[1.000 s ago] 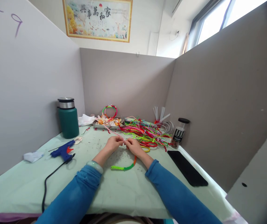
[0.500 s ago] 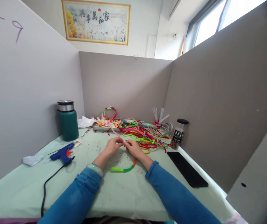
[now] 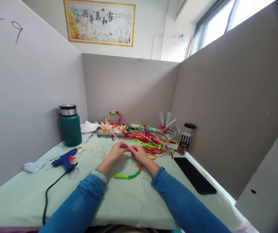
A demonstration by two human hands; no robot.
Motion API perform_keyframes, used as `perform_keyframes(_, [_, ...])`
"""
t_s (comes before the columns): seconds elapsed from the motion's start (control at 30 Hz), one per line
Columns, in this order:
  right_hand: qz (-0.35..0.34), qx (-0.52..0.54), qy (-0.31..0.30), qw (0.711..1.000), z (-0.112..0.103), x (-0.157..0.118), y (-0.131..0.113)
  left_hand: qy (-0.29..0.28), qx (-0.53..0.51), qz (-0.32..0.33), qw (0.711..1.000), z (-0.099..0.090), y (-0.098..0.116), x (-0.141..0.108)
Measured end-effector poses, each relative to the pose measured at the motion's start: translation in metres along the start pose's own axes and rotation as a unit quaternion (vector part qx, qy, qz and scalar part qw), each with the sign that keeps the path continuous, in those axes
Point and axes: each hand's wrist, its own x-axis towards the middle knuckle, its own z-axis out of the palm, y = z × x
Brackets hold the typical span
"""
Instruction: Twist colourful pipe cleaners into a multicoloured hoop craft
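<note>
My left hand and my right hand meet above the middle of the table, fingers pinched together. Between them is a pink pipe cleaner, whose long free end slants up and left toward the metal tray. A curved band wrapped in fuzzy colours hangs below the hands, running from orange through dark green to bright green at its tip. A yellow curved piece shows beside my right hand. The fingers hide where the pink pipe cleaner and the band meet, so I cannot tell how they join.
Behind my hands lie a heap of coloured pipe cleaners and a tray of small pieces with a colourful hoop. A blue glue gun and green flask stand left. A jar and black slab are right.
The free end of the pink pipe cleaner has swung a little to the left and down. Both hands stay in nearly the same place, still pinching.
</note>
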Motion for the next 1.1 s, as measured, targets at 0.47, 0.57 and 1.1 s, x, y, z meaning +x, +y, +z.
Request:
perform_keyframes(0.47, [-0.003,-0.006,-0.012,1.000,0.000,-0.001,-0.001,-0.056,-0.175,-0.132,0.974,0.000,0.011,-0.008])
perform_keyframes(0.57, [-0.005,-0.003,-0.011,1.000,0.000,-0.001,0.000,-0.060,-0.175,-0.126,0.975,0.000,0.011,-0.009])
perform_keyframes(1.1, [0.007,-0.023,-0.018,1.000,0.000,0.001,0.000,-0.003,0.026,0.006,1.000,0.002,-0.005,0.001])
